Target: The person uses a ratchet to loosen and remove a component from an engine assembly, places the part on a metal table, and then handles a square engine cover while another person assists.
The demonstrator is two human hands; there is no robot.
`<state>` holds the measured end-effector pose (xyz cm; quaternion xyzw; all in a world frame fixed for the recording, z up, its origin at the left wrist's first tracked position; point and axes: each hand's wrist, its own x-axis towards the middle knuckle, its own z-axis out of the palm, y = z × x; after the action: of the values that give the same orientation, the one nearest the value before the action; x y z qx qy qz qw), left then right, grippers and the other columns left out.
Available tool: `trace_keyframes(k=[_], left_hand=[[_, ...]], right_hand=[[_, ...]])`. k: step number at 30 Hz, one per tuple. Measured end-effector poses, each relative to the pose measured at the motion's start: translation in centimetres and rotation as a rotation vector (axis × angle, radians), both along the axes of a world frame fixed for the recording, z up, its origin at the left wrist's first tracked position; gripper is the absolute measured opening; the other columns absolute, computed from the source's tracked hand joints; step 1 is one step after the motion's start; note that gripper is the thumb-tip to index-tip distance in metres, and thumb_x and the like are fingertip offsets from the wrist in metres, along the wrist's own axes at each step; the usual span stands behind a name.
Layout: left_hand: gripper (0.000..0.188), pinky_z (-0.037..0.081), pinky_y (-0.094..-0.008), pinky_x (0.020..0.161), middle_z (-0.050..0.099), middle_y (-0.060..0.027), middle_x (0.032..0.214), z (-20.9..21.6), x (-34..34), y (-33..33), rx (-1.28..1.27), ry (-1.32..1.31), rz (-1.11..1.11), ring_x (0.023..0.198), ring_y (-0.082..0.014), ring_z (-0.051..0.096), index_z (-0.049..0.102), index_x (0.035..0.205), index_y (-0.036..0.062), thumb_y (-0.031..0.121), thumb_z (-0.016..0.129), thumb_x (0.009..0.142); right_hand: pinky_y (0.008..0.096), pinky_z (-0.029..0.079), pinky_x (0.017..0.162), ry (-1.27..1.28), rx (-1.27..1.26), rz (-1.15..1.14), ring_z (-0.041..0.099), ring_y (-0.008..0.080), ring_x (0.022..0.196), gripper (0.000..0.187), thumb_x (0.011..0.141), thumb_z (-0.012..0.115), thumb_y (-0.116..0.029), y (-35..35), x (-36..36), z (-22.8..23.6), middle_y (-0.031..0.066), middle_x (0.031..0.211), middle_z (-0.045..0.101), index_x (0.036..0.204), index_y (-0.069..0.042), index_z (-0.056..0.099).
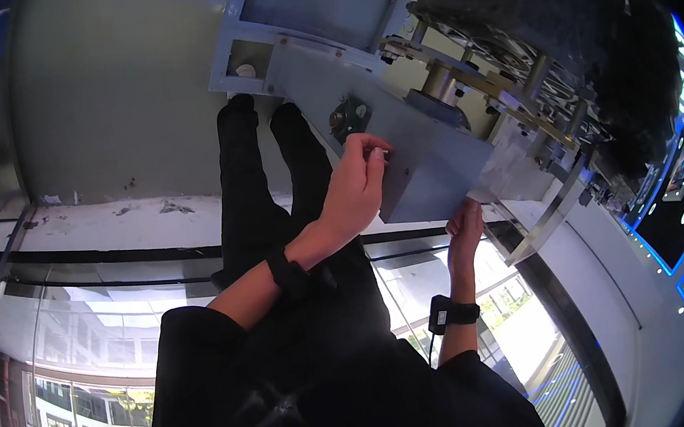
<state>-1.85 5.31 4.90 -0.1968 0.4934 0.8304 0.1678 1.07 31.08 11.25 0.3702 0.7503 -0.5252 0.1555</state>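
A long grey metal cover with a bent end lies in front of me. My left hand is at its left side, thumb and fingers pinched together. Something small and pale shows at the fingertips, too small to name. At the cover's lower right corner is my right hand, its fingers curled against the edge and partly hidden. A dark round fitting sits on the cover, just beyond my left hand. Both wrists wear black bands.
Right of the cover stands machinery with a metal shaft and brass-coloured plates. A large black mass hangs over it. A blue-grey metal frame lies beyond my feet. Glass panes run along the near side.
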Motion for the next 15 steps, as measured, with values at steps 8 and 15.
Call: trace_keyframes(k=[8, 15], left_hand=[[0.023, 0.045, -0.0331, 0.072, 0.060, -0.0119, 0.088, 0.6, -1.1, 3.0, -0.217, -0.135, -0.017, 0.076, -0.0198, 0.058, 0.043, 0.102, -0.0003, 0.022, 0.037, 0.102], [0.024, 0.040, -0.0306, 0.080, 0.046, -0.0052, 0.092, 2.7, -2.4, 4.9, -0.335, -0.305, 0.111, 0.085, -0.0135, 0.044, 0.042, 0.100, 0.0022, 0.026, 0.038, 0.102]], right_hand=[[0.0314, 0.041, 0.071, 0.065, 0.120, 0.172, 0.044, 0.0155, 0.076, 0.036, 0.097, 0.051, -0.035, -1.0, -1.1, -1.8, 0.0047, 0.080, 0.049, 0.101, 0.001, 0.050], [0.0308, 0.044, 0.066, 0.166, 0.038, 0.129, 0.048, 0.0145, 0.071, 0.050, 0.078, 0.075, -0.037, -1.6, -1.2, -0.5, 0.0070, 0.076, 0.051, 0.095, 0.002, 0.051]])
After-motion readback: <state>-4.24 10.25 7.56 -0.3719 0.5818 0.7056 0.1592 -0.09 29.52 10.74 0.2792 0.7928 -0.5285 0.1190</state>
